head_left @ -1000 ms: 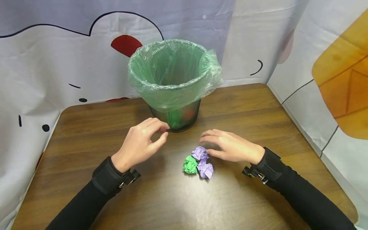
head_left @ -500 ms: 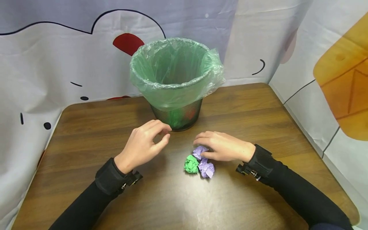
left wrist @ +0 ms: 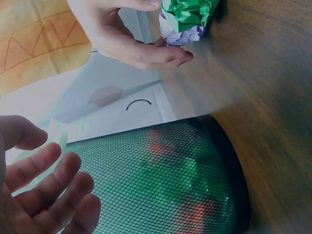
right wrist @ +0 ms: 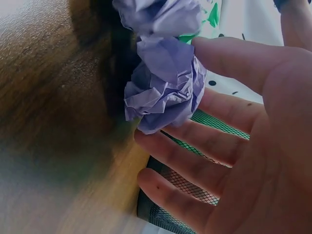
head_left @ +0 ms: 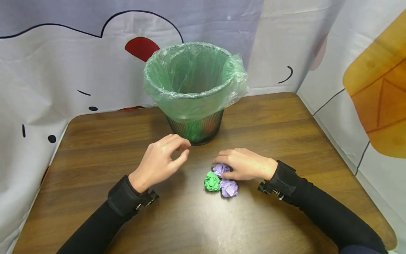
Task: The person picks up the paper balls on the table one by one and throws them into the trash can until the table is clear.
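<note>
Three crumpled paper balls sit clustered on the table in the head view: a green paper ball (head_left: 211, 182), a near purple paper ball (head_left: 229, 188) and a far purple paper ball (head_left: 221, 169). My right hand (head_left: 245, 164) holds the far purple ball between thumb and fingers. In the right wrist view, the thumb touches one side of this purple paper ball (right wrist: 165, 92) and the fingers lie along the other. My left hand (head_left: 160, 162) hovers left of the cluster, fingers loosely bent, nothing in it.
A black mesh wastebasket (head_left: 195, 132) with a green plastic liner (head_left: 190, 106) stands behind the hands. Red and green shapes show through its mesh. The wooden table (head_left: 104, 141) is bordered by a printed cloth (head_left: 47, 77) at the back and sides.
My right hand has moved left and closed around the far purple ball. The near purple ball has turned slightly. My left hand has barely moved.
</note>
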The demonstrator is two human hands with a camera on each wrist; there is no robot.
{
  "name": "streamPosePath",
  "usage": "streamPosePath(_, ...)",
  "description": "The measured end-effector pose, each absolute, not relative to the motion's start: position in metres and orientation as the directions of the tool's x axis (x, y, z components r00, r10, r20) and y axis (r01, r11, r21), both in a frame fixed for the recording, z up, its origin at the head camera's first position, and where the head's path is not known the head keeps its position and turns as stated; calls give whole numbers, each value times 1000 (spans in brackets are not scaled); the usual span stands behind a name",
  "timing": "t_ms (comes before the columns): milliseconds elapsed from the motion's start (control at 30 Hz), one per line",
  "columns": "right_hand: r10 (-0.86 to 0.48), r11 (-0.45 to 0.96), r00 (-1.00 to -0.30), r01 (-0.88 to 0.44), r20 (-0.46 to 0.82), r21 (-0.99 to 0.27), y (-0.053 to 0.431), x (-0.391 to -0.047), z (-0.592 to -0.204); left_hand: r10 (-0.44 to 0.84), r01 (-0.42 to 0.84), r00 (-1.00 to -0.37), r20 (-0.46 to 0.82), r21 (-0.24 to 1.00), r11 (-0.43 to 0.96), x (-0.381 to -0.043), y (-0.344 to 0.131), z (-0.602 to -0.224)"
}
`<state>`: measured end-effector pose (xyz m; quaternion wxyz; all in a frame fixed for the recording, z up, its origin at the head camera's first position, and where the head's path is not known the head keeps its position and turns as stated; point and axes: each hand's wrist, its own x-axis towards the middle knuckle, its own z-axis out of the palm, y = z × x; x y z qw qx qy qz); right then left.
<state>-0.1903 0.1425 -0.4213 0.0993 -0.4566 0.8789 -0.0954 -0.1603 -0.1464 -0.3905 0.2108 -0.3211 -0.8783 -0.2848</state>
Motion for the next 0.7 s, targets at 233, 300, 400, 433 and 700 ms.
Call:
streamPosePath(233,-816,572,-569,-771,-100,-280,140,-192,-425,445,680,-709,547,363,637,-160,-147,-392)
streamPosePath(300,-817,571,-569,-771,-96,-283,140,-192,-426,445,680,-708,548,362,637,-159,-146,-392)
streamPosePath(400,-817,568,-570,-772,-86,-285,140,-192,-426,444,680,-709,548,362,638,-159,-146,-393)
streamPosePath(433,-817,567,-570,-772,-82,-287,140,-192,-426,445,680,-709,547,362,638,-159,-146,-393)
streamPosePath(700,-822,553,-568,-779,-43,-296,142,-195,-426,442,673,-717,539,370,641,-158,-147,-396)
